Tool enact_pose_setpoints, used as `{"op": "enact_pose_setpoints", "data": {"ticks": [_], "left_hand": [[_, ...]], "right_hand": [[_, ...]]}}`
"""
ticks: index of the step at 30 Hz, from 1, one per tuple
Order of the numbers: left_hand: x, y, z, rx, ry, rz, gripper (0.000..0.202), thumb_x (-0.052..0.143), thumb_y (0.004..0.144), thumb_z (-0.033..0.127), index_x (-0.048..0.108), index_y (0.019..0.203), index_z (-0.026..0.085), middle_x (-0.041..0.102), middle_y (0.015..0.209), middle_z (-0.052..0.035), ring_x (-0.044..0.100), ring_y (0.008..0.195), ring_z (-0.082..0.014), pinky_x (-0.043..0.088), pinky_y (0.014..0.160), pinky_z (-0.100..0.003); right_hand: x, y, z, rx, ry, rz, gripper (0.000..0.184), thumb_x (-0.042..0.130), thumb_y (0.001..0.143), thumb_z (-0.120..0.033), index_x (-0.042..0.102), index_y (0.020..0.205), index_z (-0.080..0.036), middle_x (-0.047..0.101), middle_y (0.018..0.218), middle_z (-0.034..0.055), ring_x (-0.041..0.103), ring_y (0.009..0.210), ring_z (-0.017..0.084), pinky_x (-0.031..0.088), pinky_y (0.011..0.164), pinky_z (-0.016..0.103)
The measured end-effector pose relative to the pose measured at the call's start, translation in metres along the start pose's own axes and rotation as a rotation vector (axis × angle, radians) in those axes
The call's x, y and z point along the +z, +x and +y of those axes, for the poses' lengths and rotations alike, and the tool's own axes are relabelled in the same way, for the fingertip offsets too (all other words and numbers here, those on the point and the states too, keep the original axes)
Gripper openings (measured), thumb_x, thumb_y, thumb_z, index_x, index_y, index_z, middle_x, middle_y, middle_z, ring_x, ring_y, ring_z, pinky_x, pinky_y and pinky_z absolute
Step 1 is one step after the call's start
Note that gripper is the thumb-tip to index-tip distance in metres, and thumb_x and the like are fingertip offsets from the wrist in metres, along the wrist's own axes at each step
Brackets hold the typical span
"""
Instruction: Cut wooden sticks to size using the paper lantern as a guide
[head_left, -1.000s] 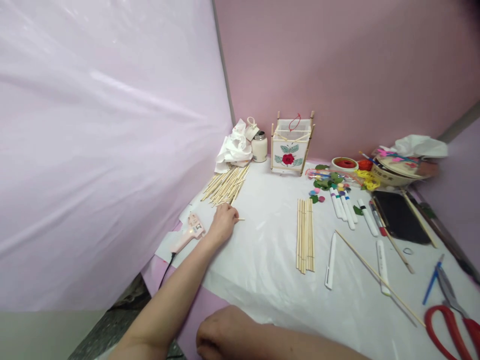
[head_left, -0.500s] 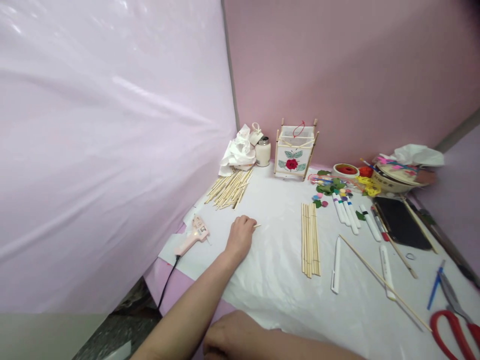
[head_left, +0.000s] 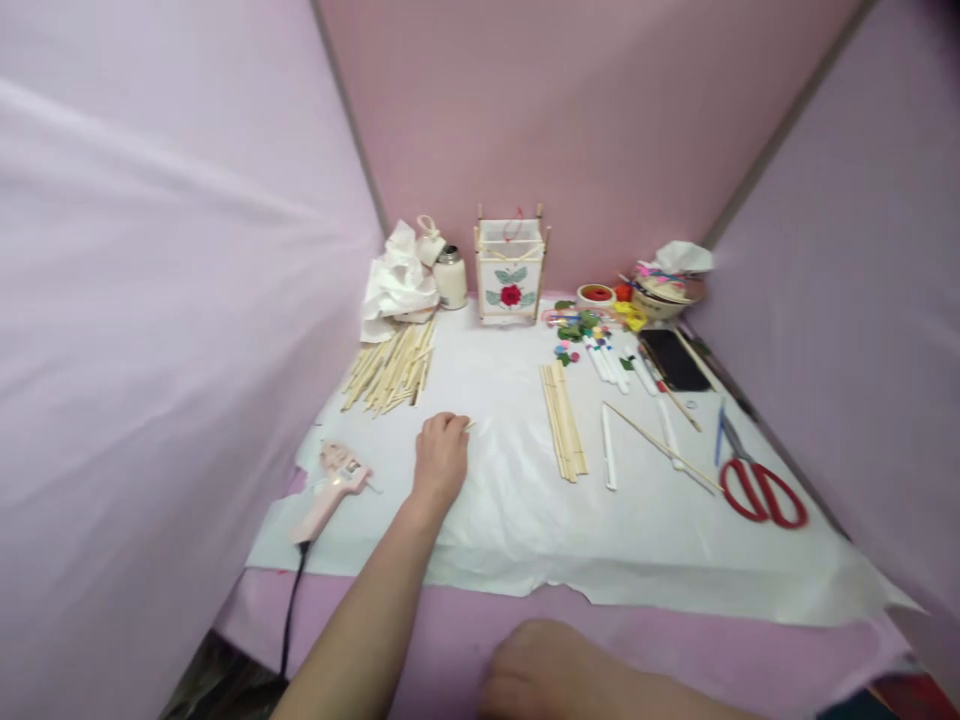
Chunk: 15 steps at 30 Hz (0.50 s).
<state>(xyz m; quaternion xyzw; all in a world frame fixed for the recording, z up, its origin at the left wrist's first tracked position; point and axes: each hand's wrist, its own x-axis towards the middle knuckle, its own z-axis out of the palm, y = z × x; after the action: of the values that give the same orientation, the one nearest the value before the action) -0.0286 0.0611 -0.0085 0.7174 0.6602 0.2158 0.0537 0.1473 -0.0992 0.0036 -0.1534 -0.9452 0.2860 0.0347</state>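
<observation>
My left hand [head_left: 441, 458] rests on the white sheet left of the middle. Its fingers are closed around a short thin bamboo stick [head_left: 470, 424], whose tip sticks out on the right. Blurred at the bottom edge of the view is my right hand [head_left: 536, 665], in front of the table edge; its fingers are bent under, partly cut off and hard to read. Beyond my left hand lies a loose pile of bamboo sticks [head_left: 391, 372]. A pink glue gun [head_left: 334, 492] lies to its left. On the right a flat row of bamboo sticks [head_left: 564, 425] lies side by side.
A stick-framed lantern [head_left: 511, 270] with a red rose stands at the back beside a cream jar [head_left: 451, 280] and crumpled tissue [head_left: 400, 275]. Markers [head_left: 606, 363], a phone [head_left: 674, 360], red-handled scissors [head_left: 761, 490], a long stick [head_left: 660, 443] and a filled bowl [head_left: 666, 300] occupy the right.
The view has swung right, so everything sits further left, and more of the near table edge shows. My left hand still holds the short stick. My right hand now appears further right of my left arm.
</observation>
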Motion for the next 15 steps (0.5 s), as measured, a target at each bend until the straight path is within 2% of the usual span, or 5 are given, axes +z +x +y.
{"op": "enact_pose_setpoints", "data": {"ticks": [5, 7, 10, 13, 15], "left_hand": [[0.000, 0.003, 0.000, 0.021, 0.055, 0.007, 0.029, 0.047, 0.090, 0.024, 0.065, 0.113, 0.020, 0.059, 0.114, -0.0113, 0.050, 0.107, -0.0295, 0.041, 0.091, -0.043], [0.000, 0.005, 0.000, 0.014, 0.088, 0.006, 0.031, 0.046, 0.090, 0.027, 0.065, 0.113, 0.020, 0.059, 0.114, -0.0117, 0.050, 0.107, -0.0308, 0.042, 0.090, -0.044], [0.000, 0.009, 0.002, 0.015, 0.117, 0.010, 0.033, 0.044, 0.090, 0.030, 0.066, 0.112, 0.019, 0.059, 0.113, -0.0121, 0.051, 0.107, -0.0320, 0.043, 0.089, -0.046], [0.001, 0.010, 0.003, 0.022, 0.128, 0.012, 0.034, 0.044, 0.090, 0.033, 0.066, 0.113, 0.020, 0.059, 0.114, -0.0131, 0.050, 0.109, -0.0336, 0.044, 0.089, -0.048], [0.001, 0.009, 0.003, 0.030, 0.134, 0.024, 0.035, 0.044, 0.090, 0.035, 0.065, 0.115, 0.020, 0.058, 0.116, -0.0138, 0.049, 0.110, -0.0351, 0.045, 0.088, -0.050]], "right_hand": [[-0.003, -0.127, -0.014, 0.752, 0.189, 0.740, 0.020, 0.046, 0.090, -0.030, 0.065, 0.090, -0.023, 0.067, 0.083, 0.0074, 0.061, 0.077, 0.019, 0.048, 0.072, 0.030], [0.019, -0.175, -0.021, 1.134, 0.178, 1.105, 0.021, 0.051, 0.087, -0.039, 0.061, 0.079, -0.022, 0.063, 0.077, 0.0064, 0.058, 0.072, 0.020, 0.047, 0.067, 0.030], [0.068, -0.228, -0.025, 1.588, 0.262, 1.397, 0.030, 0.054, 0.081, -0.050, 0.059, 0.076, -0.020, 0.058, 0.068, 0.0025, 0.055, 0.064, 0.018, 0.046, 0.060, 0.029], [0.111, -0.263, -0.014, 1.771, 0.415, 1.592, 0.039, 0.060, 0.070, -0.053, 0.060, 0.085, -0.018, 0.061, 0.069, 0.0027, 0.057, 0.062, 0.019, 0.048, 0.056, 0.030], [0.125, -0.280, -0.001, 1.805, 0.391, 1.761, 0.047, 0.060, 0.068, -0.053, 0.058, 0.098, -0.016, 0.062, 0.073, 0.0030, 0.060, 0.064, 0.021, 0.051, 0.055, 0.032]]}}
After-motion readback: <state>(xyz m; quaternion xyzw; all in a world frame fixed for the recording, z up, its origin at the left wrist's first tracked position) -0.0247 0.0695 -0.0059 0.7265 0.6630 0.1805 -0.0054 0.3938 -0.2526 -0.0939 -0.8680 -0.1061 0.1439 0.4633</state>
